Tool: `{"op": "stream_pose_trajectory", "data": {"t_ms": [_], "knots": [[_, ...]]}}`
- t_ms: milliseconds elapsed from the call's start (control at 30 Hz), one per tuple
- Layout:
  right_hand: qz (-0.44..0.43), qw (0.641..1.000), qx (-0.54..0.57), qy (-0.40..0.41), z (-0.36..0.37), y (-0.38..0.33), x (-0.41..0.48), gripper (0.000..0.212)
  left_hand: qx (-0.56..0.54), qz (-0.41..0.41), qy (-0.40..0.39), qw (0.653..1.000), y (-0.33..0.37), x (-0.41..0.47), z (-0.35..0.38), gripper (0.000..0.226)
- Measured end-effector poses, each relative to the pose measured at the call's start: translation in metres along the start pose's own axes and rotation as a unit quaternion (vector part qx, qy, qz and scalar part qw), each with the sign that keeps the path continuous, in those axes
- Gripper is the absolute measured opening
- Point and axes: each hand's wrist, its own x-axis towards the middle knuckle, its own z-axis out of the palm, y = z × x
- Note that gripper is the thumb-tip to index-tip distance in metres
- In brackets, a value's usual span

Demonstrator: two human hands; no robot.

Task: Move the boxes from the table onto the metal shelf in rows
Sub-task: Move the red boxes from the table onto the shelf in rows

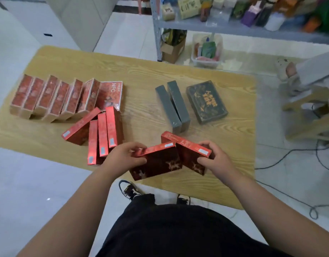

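My left hand (123, 156) grips the left end of a dark red box (158, 162) standing on edge at the near side of the wooden table (141, 75). Beside it my right hand (213, 160) grips a second red box (186, 145), and the two boxes touch in a V. Several more red boxes (102, 132) stand on edge to the left. A row of orange-red boxes (67, 97) lines the far left. Two grey boxes (175, 106) and a black patterned box (206, 101) sit at the right. The metal shelf (225, 26) stands beyond the table.
The shelf's upper level holds many mixed packages. Under it are a cardboard box (172, 50) and a clear plastic bin (206, 51). A wooden stool (312, 115) and another person's foot (290, 71) are at the right. Cables (290, 154) run across the floor.
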Motion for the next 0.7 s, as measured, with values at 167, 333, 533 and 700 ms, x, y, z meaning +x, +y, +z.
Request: {"op": "stream_pose_trajectory", "data": {"t_ms": [167,333,533,700], "knots": [[0.008,0.998,0.022,-0.052,0.026,-0.023,-0.003,0.024,-0.225,-0.103,0.046,0.968,-0.042,-0.069,-0.012,0.039],[0.004,0.991,-0.017,-0.130,0.094,-0.052,-0.006,0.018,-0.365,-0.161,0.132,0.907,-0.102,-0.144,-0.030,0.046],[-0.004,0.975,-0.078,-0.206,0.210,-0.083,-0.019,0.019,-0.474,-0.219,0.294,0.800,-0.189,-0.248,-0.048,0.026],[-0.046,0.965,-0.106,-0.235,0.326,-0.101,-0.050,0.012,-0.565,-0.236,0.431,0.662,-0.255,-0.340,-0.050,0.040]]}}
